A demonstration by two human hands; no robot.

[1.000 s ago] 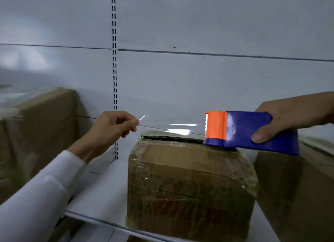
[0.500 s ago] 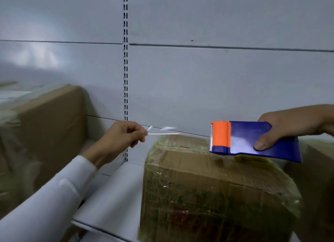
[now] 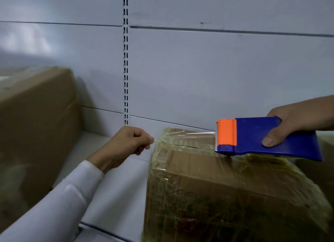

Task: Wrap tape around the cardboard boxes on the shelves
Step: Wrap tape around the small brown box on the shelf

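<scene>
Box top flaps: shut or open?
Shut. The flaps of the box lie flat, with clear tape over the seam, running from the left hand to the dispenser.

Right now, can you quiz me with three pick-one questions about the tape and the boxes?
1. Where is the tape dispenser?
A. over the wrapped box
B. on the floor
C. on the left box

2. What colour is the dispenser's blade end?
A. green
B. orange
C. white

3. What is the left hand doing?
A. lying flat
B. pinching the tape end
C. holding the dispenser

Answers: 1 A, it hovers at the box's top; 2 B, orange beside blue; 3 B, fingers pinched; the right hand holds the dispenser.
</scene>
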